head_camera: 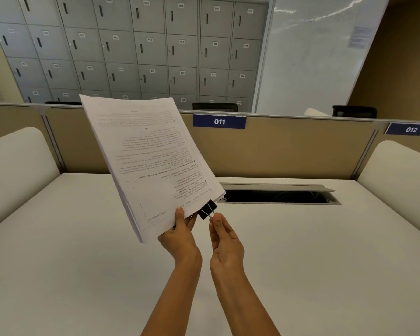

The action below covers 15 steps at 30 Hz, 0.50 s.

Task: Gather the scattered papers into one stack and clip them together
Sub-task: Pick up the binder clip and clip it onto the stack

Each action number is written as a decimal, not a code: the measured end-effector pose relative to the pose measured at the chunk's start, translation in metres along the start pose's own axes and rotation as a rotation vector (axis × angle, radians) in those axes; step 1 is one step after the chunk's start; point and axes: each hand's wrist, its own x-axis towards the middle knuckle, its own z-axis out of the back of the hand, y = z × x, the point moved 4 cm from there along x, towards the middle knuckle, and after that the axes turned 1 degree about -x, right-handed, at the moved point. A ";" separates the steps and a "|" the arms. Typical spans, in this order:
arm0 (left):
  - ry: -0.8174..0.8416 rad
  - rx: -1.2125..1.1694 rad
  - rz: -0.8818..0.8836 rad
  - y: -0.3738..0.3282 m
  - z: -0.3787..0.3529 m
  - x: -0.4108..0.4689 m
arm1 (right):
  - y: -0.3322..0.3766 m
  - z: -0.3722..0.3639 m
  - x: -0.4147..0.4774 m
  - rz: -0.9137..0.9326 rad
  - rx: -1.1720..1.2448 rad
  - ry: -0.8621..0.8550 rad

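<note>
Rising from the bottom edge, the left forearm [177, 294] and right forearm [240, 299] lead up to the hands above the white worktop [83, 263]. The left hand [180, 235] grips the paper stack [150, 161] at its near edge, thumb on the printed top sheet and fingers underneath. The stack is raised off the worktop and tilted away. The right hand [224, 241] pinches the wire handles of the black binder clip [207, 209], which sits on the stack's near corner just beside the left thumb. How deep it bites I cannot tell.

The stack looks thick but light. It is limp, bowing along its free length, and the loose sheets fan slightly at the left edge, so they will likely slide unless squeezed close to the clip. The clip is small, stiff and springy, and is best handled by its wire handles.
</note>
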 end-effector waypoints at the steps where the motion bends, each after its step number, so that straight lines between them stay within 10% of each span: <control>1: 0.000 -0.007 0.004 0.000 0.000 0.000 | -0.001 0.001 0.000 0.000 0.001 -0.006; 15: 0.006 -0.007 0.005 0.000 0.000 -0.004 | 0.002 0.000 -0.002 0.010 -0.019 0.015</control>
